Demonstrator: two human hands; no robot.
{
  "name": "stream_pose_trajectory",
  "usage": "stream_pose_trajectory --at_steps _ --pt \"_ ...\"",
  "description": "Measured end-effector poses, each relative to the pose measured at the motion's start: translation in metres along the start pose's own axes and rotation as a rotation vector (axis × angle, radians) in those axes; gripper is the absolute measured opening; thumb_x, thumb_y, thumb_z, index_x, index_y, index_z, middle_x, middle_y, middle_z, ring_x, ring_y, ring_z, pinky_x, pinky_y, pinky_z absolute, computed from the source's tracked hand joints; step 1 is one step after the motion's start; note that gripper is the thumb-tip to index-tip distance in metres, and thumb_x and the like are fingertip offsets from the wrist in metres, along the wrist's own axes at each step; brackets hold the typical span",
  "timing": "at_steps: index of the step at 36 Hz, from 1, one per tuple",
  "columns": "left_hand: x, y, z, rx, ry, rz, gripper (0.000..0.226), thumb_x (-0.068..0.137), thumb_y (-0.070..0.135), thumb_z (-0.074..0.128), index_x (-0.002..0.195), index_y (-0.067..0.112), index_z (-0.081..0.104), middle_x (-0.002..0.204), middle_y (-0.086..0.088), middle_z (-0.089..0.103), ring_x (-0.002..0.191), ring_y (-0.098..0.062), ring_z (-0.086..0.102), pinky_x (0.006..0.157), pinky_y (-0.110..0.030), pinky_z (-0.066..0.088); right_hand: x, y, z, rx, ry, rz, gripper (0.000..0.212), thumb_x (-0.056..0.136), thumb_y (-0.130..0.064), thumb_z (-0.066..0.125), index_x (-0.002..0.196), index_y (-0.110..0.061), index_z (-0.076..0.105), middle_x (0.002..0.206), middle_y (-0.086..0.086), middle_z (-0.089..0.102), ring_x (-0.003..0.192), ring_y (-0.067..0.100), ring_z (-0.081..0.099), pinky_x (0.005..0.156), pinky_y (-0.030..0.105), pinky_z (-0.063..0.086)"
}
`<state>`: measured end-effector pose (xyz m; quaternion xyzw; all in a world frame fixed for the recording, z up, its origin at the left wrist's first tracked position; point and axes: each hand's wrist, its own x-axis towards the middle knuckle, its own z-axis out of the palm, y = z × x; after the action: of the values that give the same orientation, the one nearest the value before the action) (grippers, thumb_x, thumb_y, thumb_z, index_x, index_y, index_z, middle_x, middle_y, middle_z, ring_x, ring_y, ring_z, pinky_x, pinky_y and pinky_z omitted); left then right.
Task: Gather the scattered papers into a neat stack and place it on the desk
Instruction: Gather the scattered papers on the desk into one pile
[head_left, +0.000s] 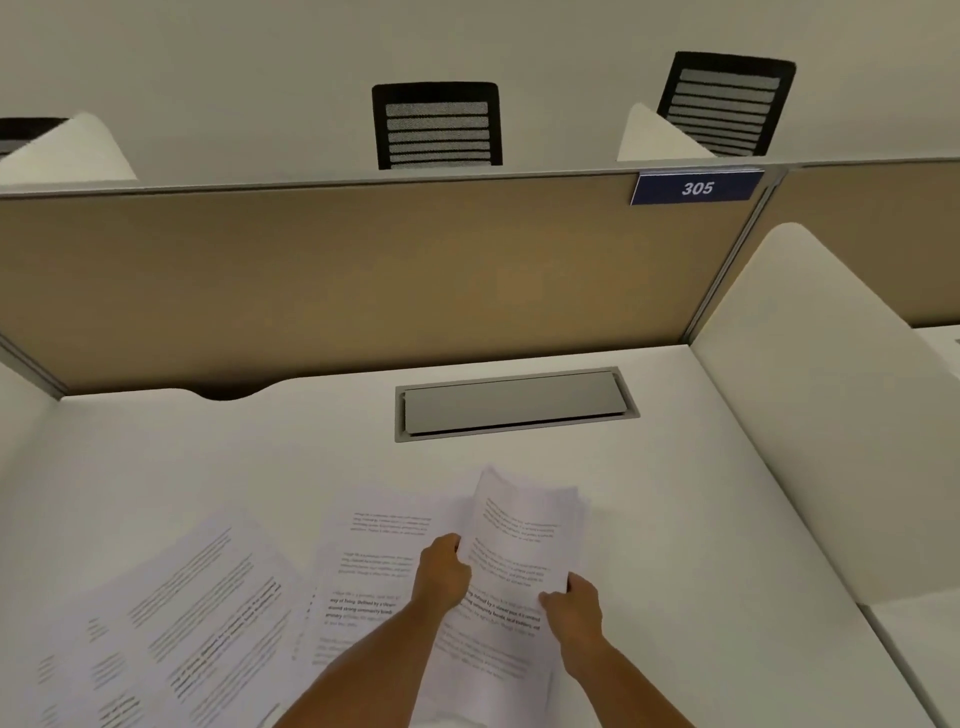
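Several printed white papers lie on the white desk (701, 519). A sheaf of papers (519, 540) is raised at a tilt near the desk's middle. My left hand (441, 574) grips its left edge and my right hand (574, 605) grips its lower right edge. Under and left of the sheaf lies another printed sheet (374, 561), flat on the desk. Further left, more sheets (171, 618) are spread out at an angle, reaching the near edge of the view.
A grey cable hatch (514, 402) is set into the desk behind the papers. A tan partition (363, 275) with a blue "305" sign (696, 188) closes the back. White side dividers (810, 384) flank the desk. Black chairs (439, 127) stand beyond.
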<state>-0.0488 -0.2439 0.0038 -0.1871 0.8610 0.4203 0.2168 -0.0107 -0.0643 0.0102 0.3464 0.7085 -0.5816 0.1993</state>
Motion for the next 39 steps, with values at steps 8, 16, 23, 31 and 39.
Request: stream_pose_trajectory --at_steps 8,16,23,31,39 --pt "0.026 -0.015 0.003 0.073 0.037 -0.048 0.031 0.092 0.001 0.052 0.121 0.006 0.061 0.123 -0.011 0.065 0.100 -0.022 0.063 0.088 -0.033 0.058 0.021 -0.006 0.018 -0.277 0.137 0.031 0.020 0.089 -0.002 0.052 0.102 -0.005 0.067 0.108 0.016 0.069 0.092 0.028 0.063 0.074 0.033 0.053" --pt "0.034 -0.019 0.002 0.206 0.078 -0.151 0.050 0.093 0.024 0.064 0.139 0.016 0.048 0.155 -0.010 0.022 0.137 -0.034 0.029 0.108 -0.042 0.042 0.031 -0.011 0.026 -0.479 0.192 0.218 0.052 0.087 -0.024 0.059 0.137 -0.016 0.046 0.140 0.016 0.032 0.120 0.032 0.041 0.108 0.042 0.039" --pt "0.037 -0.019 0.001 0.132 0.109 -0.172 0.046 0.092 0.023 0.066 0.134 0.008 0.054 0.152 -0.012 0.027 0.130 -0.034 0.044 0.107 -0.043 0.046 0.034 -0.014 0.034 -0.282 0.178 0.209 0.068 0.086 -0.014 0.065 0.145 -0.007 0.031 0.140 0.019 0.030 0.120 0.037 0.048 0.103 0.048 0.048" --pt "0.032 -0.014 -0.001 -0.054 0.104 -0.165 0.031 0.088 0.015 0.069 0.112 0.008 0.050 0.112 -0.014 0.067 0.096 -0.028 0.068 0.084 -0.044 0.060 0.035 -0.018 0.032 -0.044 0.163 0.219 0.082 0.088 -0.007 0.068 0.153 -0.008 0.018 0.147 0.024 0.035 0.119 0.039 0.053 0.085 0.042 0.048" --pt "0.018 -0.010 -0.003 -0.128 0.035 -0.084 0.054 0.092 0.009 0.065 0.137 0.014 0.036 0.136 -0.019 0.057 0.112 -0.032 0.064 0.096 -0.039 0.055 0.034 -0.011 0.020 0.053 0.063 0.300 0.073 0.090 -0.006 0.065 0.150 0.004 0.023 0.142 0.023 0.046 0.129 0.039 0.047 0.107 0.048 0.039"
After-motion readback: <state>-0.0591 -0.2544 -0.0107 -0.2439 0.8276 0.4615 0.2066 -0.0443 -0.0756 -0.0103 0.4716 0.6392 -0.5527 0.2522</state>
